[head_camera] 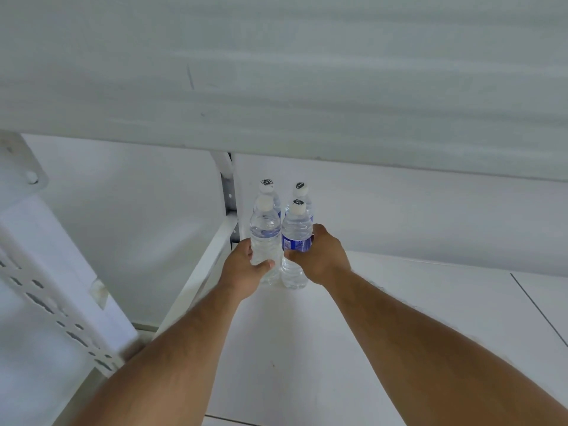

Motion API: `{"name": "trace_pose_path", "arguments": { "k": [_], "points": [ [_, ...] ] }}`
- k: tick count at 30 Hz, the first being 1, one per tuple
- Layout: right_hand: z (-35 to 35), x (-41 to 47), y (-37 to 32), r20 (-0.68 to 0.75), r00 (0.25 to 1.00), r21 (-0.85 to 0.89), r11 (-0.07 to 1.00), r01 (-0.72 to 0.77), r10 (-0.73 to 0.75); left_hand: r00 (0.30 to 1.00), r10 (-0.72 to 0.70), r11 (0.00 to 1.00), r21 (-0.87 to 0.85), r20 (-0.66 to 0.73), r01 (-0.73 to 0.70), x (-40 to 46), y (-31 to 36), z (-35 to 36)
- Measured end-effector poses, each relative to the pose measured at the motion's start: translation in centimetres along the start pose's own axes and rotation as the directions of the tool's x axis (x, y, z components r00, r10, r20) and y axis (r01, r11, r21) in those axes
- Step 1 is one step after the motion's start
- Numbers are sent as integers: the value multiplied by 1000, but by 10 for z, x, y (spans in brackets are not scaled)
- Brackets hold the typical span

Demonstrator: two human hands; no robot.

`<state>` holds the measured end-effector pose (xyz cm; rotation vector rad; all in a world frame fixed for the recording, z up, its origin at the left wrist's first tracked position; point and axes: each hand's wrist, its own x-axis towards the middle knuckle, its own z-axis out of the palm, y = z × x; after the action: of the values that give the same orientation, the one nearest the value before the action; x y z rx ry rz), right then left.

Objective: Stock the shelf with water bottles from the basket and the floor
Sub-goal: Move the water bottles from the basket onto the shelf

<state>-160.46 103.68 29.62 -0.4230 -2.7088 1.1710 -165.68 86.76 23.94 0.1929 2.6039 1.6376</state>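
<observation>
Two clear water bottles stand side by side on the white shelf board point(384, 318), near its back left corner. My left hand point(246, 267) is wrapped around the unlabelled bottle point(265, 232). My right hand point(321, 256) grips the bottle with the blue label point(295, 232). Both bottles are upright with white caps. Right behind them stand two more capped bottles, the left one point(266, 186) and the right one point(301, 189), mostly hidden by the front pair.
A white shelf point(276, 72) hangs low overhead across the whole view. A slotted white upright point(46, 305) rises at the left, and a bracket post point(229, 192) stands at the back wall beside the bottles. The shelf board stretches to the right.
</observation>
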Motion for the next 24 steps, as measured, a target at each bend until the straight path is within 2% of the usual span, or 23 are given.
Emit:
{"name": "trace_pose_path", "arguments": {
  "k": [6, 9, 11, 14, 16, 21, 24],
  "points": [
    [1, -12, 5, 28, 999, 17, 999, -34, 34, 998, -59, 998, 13, 26, 58, -19, 4, -3],
    [-6, -29, 3, 45, 994, -40, 995, -96, 98, 999, -33, 989, 145, 11, 31, -41, 11, -7],
    [-10, -47, 1, 69, 989, -102, 987, -123, 130, 998, -25, 960, 279, 58, 8, -60, 16, -12],
    [-15, -82, -5, 115, 990, -304, 952, -48, 87, 982, -101, 788, 615, 160, -19, -91, 24, -24],
    [-20, -109, -7, 162, 987, -448, 892, 58, 17, 972, -90, 664, 741, 217, -104, -114, 31, -33],
    [-24, -173, -8, 259, 966, -639, 750, 172, -2, 946, -88, 534, 816, 313, -221, -170, 46, -55],
    [-27, -205, -14, 274, 961, -679, 703, 211, -23, 935, -102, 511, 824, 340, -244, -199, 55, -62]
  ]
}}
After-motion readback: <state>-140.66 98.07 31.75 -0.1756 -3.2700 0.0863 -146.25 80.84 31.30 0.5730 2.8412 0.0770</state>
